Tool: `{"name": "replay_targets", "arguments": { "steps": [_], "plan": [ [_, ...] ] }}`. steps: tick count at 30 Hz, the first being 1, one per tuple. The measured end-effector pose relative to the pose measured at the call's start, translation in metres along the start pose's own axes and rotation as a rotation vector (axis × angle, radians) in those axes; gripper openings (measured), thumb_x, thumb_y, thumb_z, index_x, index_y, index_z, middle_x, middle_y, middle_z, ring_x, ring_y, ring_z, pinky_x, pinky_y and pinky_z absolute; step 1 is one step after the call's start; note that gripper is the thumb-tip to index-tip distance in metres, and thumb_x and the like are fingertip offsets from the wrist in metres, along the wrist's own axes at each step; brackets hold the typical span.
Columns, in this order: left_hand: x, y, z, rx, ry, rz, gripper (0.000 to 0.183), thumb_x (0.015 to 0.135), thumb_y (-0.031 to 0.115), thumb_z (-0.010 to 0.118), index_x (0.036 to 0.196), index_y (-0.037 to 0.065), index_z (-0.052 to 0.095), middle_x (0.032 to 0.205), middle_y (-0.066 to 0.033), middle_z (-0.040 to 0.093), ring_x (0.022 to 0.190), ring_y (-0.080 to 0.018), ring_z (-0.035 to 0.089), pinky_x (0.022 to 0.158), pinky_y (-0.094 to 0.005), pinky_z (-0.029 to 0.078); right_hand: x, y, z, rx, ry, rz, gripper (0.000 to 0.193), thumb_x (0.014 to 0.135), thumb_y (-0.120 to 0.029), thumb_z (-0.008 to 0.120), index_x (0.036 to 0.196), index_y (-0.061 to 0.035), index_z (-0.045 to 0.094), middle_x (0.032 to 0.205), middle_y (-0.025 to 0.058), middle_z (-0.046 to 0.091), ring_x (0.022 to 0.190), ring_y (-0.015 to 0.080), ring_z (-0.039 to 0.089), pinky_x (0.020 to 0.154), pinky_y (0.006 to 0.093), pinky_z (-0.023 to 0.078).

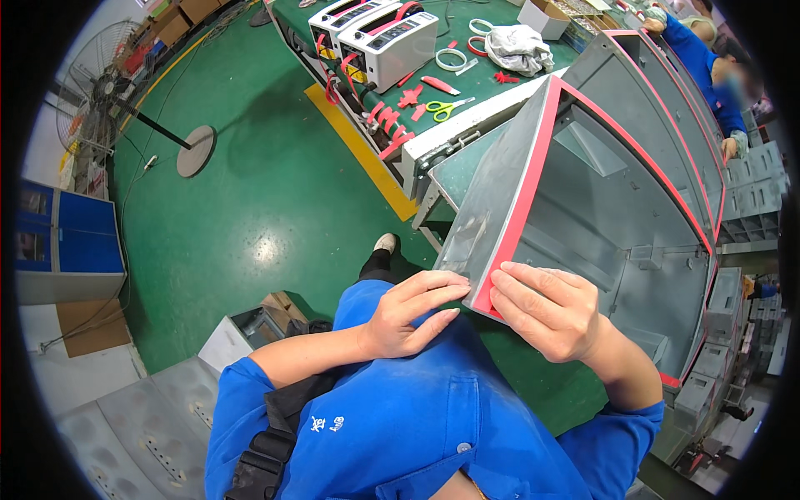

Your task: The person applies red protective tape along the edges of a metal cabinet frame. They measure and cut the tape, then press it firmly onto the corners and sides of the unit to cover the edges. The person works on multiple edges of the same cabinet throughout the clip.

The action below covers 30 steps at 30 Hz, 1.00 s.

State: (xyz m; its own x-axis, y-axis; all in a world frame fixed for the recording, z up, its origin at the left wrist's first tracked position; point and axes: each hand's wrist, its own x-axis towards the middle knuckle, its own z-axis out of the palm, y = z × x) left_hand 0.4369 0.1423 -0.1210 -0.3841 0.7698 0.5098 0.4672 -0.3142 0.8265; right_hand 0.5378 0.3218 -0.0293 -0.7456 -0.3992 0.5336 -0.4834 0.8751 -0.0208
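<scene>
A grey sheet-metal box (477,215) stands in front of me to the right, its open side facing right. Red tape (533,167) runs along the rim of that opening. At the near lower corner, my right hand (546,312) is closed, fingers pressed together on the tape; its thumb is mostly hidden. My left hand (417,315) is open beside the same corner, fingertips at the box's outer wall and thumb apart. Whether those fingertips touch the metal I cannot tell.
Two white tape dispensers (387,46) stand on the green-topped table (500,83) with green scissors (446,108), a red-handled cutter (439,85), tape rolls and a white cloth (518,48). More red-edged boxes (642,92) line the right, by another person in blue (692,58). A fan base (197,150) stands left.
</scene>
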Motion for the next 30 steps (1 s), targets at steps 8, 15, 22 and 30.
{"name": "replay_targets", "arguments": {
  "steps": [8,15,22,30],
  "plan": [
    [0.001,0.0,0.0,0.009,-0.007,0.011,0.031,0.075,-0.001,0.059,0.106,-0.002,0.056,0.106,-0.0158,0.055,0.095,-0.0271,0.056,0.081,-0.0322,0.045,-0.001,-0.001,0.0,-0.006,-0.002,-0.006,0.017,0.06,-0.009,0.059,0.074,0.0005,0.061,0.083,0.0113,0.062,0.078,0.0218,0.062,0.059,0.0269,0.051],
    [0.0,0.0,0.0,0.016,-0.007,0.019,0.032,0.075,-0.001,0.06,0.106,-0.002,0.056,0.107,-0.0158,0.055,0.096,-0.0272,0.056,0.081,-0.0326,0.045,-0.002,0.0,-0.002,-0.023,-0.05,-0.048,0.018,0.061,-0.01,0.059,0.076,0.0006,0.061,0.087,0.0117,0.06,0.081,0.0229,0.061,0.06,0.027,0.051],
    [0.004,0.0,-0.001,0.059,0.0,0.077,0.035,0.075,0.001,0.059,0.109,-0.003,0.054,0.111,-0.0174,0.053,0.1,-0.0296,0.054,0.084,-0.0348,0.044,-0.007,-0.012,-0.005,0.02,-0.081,0.013,0.022,0.062,-0.01,0.058,0.081,0.0009,0.063,0.094,0.0112,0.06,0.085,0.0223,0.06,0.073,0.0312,0.05],
    [0.03,0.003,0.001,0.282,-0.179,0.36,0.043,0.071,0.006,0.062,0.111,-0.006,0.051,0.115,-0.0198,0.051,0.109,-0.0352,0.049,0.09,-0.0415,0.042,-0.016,-0.003,-0.01,0.108,-0.016,0.143,0.031,0.061,-0.003,0.056,0.091,0.0042,0.06,0.1,0.0152,0.058,0.094,0.0257,0.058,0.081,0.0352,0.047]
  ]
}}
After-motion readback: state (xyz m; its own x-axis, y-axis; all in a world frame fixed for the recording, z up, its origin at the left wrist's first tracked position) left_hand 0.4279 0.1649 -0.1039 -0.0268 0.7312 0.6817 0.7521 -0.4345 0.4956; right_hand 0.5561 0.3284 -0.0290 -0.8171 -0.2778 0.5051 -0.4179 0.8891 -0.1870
